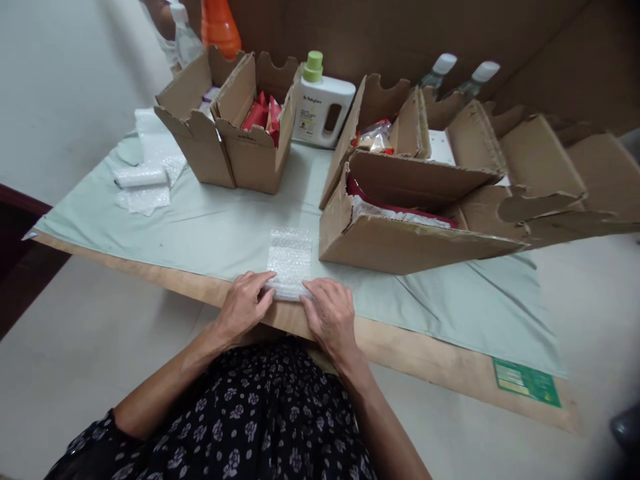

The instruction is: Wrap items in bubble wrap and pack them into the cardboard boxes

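Bubble wrap point(290, 257) lies at the table's point(400, 347) six-o'clock edge, its near end pinched by left hand point(245, 300) and right hand point(331, 310). A cardboard box point(390, 247) crowds two o'clock; a white bottle point(313, 110) stands at twelve.

bubble wrap point(290, 257) lies on the cloth point(225, 227), before a handled bottle point(314, 107) between cardboard boxes point(255, 157).
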The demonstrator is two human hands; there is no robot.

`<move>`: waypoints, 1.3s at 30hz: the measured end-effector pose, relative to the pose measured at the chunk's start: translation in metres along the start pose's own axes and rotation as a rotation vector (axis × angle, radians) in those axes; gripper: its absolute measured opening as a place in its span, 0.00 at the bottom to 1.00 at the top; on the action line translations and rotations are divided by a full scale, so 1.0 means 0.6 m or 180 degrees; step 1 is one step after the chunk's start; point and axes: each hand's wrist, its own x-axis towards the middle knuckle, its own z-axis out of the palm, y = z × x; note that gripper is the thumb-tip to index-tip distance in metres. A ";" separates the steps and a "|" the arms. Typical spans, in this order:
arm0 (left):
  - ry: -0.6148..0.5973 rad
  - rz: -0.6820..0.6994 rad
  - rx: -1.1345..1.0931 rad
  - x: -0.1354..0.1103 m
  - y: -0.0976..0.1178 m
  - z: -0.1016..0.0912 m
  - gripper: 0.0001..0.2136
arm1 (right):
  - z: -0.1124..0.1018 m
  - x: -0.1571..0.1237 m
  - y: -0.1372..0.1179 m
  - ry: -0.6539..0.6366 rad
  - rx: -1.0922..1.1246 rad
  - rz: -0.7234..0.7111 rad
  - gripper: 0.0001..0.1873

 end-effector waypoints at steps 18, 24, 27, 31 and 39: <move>-0.0119 -0.0096 0.0299 0.004 -0.003 -0.003 0.15 | 0.003 -0.010 0.018 -0.0291 0.0102 -0.0005 0.15; 0.0164 0.0144 0.0387 -0.007 -0.003 -0.008 0.15 | 0.020 0.009 0.024 -0.0496 0.0130 -0.0254 0.13; 0.0055 0.0315 0.0153 -0.023 0.001 -0.015 0.14 | 0.014 0.018 0.025 -0.0628 0.0540 -0.0099 0.13; -0.0097 0.0035 0.0143 -0.013 -0.005 -0.012 0.13 | 0.004 0.012 0.018 -0.0426 0.0499 0.0141 0.14; 0.0229 -0.0575 -0.0060 0.007 -0.014 -0.018 0.18 | 0.034 0.016 0.010 -0.0565 0.0160 -0.0065 0.15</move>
